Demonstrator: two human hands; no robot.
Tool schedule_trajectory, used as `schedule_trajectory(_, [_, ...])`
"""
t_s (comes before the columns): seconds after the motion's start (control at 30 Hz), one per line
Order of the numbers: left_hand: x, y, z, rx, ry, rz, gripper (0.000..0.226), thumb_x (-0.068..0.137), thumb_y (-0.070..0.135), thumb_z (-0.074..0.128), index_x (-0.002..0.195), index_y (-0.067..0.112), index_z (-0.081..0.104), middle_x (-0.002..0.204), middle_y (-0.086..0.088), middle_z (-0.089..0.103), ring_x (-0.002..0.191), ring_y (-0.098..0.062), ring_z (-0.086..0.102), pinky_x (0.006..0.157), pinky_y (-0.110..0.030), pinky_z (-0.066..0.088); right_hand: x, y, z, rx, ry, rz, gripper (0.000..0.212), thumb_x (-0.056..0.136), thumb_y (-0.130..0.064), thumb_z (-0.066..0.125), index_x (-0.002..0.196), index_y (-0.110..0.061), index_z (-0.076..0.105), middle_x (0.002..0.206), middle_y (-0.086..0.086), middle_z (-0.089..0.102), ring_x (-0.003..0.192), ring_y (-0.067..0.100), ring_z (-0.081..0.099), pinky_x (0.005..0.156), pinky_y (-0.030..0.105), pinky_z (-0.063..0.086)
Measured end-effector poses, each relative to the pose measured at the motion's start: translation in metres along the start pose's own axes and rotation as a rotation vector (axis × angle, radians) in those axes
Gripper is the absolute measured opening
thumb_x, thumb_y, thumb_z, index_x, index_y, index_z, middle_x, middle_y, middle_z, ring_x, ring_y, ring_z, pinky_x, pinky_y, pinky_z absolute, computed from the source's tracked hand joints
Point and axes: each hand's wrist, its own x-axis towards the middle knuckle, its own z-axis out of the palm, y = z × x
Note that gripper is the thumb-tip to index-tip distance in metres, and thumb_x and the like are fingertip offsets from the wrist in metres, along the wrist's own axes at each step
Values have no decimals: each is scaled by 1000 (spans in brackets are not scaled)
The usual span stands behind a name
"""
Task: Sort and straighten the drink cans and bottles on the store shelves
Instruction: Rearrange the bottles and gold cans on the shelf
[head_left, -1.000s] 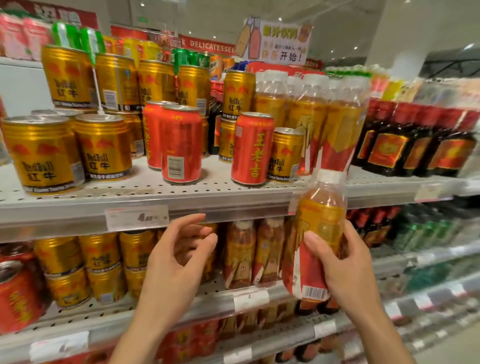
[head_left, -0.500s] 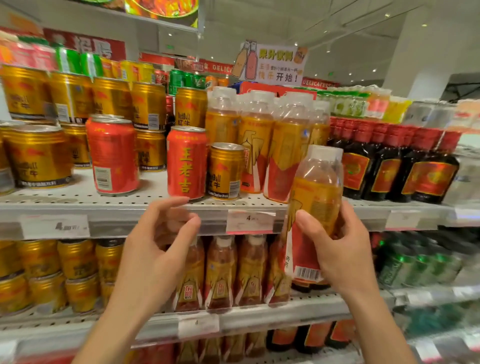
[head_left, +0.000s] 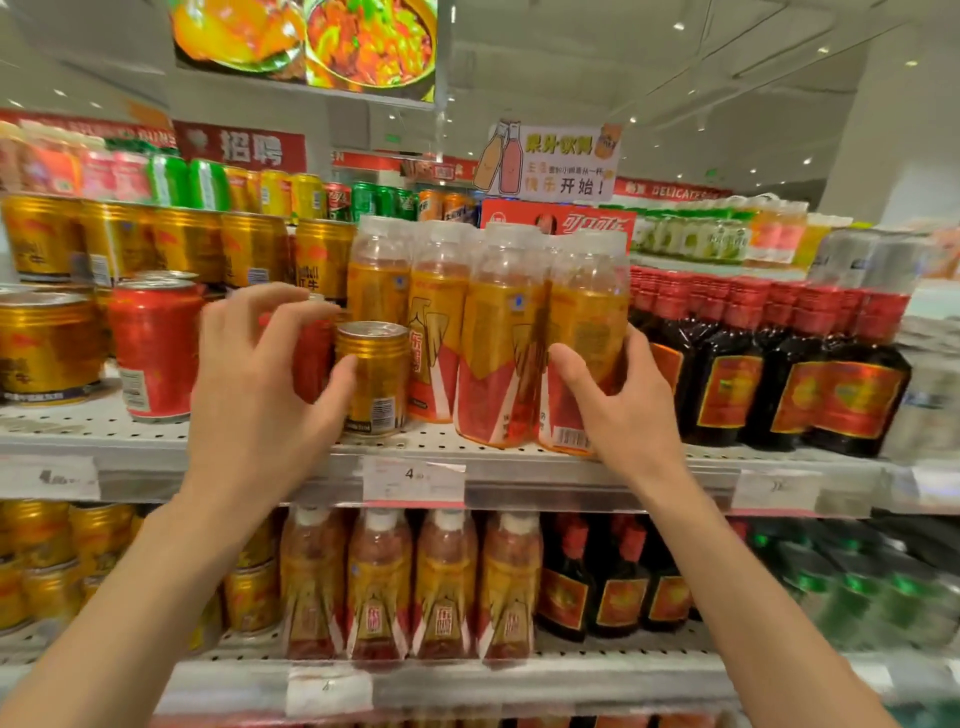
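Bottle (head_left: 582, 358), seated at the row's three o'clock end, stayed gripped by your right hand (head_left: 618, 410); left hand (head_left: 260, 384) clasped the red can (head_left: 311, 358).

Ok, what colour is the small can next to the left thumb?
Gold, with a silver top; the small can shows clearly in the head view.

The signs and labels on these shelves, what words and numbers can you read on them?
"招聘" on the red banner.
"果汁饮料" and "开始!" on the paper juice sign.
"DELICATES", then cut off, on the far red strip.
"4" on the middle price tag.
"红牛" on a gold can, partly hidden.
The other price tags, the barcodes and the bottle labels are too blurred to read.
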Motion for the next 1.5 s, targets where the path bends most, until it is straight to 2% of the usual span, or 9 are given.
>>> schedule_trajectory(0.1, [4,-21,4,90,-3,-54,51,86,25,76,132,11,60,137,-20,51,128,-39,42,108,-41,33,-3,10,3,-104,-17,-30,90,81,-80,56,153,-32,33,130,-12,60,121,11,58,106,43,49])
schedule_trajectory(0.5, [-3,-36,19,-112,20,-141,54,89,29,71,140,23,52,142,-8,46,131,-26,42,98,-15,30,-6,16,15,-274,5,24,103,84,-79,44,163,-25,6,156,-1,44,140,26,45,109,46,42])
schedule_trajectory(0.6, [-3,-37,19,-126,17,-138,54,89,28,72,139,22,53,141,-9,46,131,-26,41,96,-6,23,-9,16,12,-252,4,3,95,87,-73,49,162,-26,14,151,-6,47,134,17,48,104,37,44])
schedule_trajectory(0.7, [-3,-40,18,-145,11,-137,53,90,31,71,138,23,53,140,-8,47,130,-26,41,101,-22,31,-14,15,8,-145,62,-57,79,91,-59,60,156,-26,33,138,-12,48,118,0,47,96,22,39])
schedule_trajectory(0.93, [4,-53,7,-207,-75,-81,52,86,37,73,134,26,54,134,0,46,126,-17,42,106,-27,35,-24,-14,5,-155,298,-359,45,94,-34,68,129,-8,56,122,3,51,112,19,53,99,27,44])
schedule_trajectory(1.03, [9,-60,1,-267,-115,-57,52,84,41,70,132,29,54,130,10,42,127,-15,43,107,-35,40,-23,-46,16,-161,235,-491,34,93,-26,71,119,-7,60,112,4,55,92,16,55,85,19,47])
schedule_trajectory(1.17, [14,-68,-4,-374,-208,-61,48,89,35,74,132,32,52,134,10,42,126,-7,46,102,-10,35,-21,-87,45,-203,-13,-583,26,91,-29,69,111,-15,61,100,-5,57,76,9,60,67,24,55])
schedule_trajectory(1.27, [15,-71,-6,-463,-256,-68,51,90,32,72,135,33,49,134,11,49,121,9,47,93,2,35,-15,-105,73,-343,-217,-552,36,92,-45,59,121,-22,58,112,-11,54,75,7,62,67,28,59])
schedule_trajectory(1.5, [12,-77,-4,-526,-255,-47,53,91,35,71,138,34,47,134,12,51,122,8,49,93,0,36,-8,-107,101,-558,-400,-394,45,92,-59,59,122,-33,37,120,-14,50,76,16,63,76,38,57])
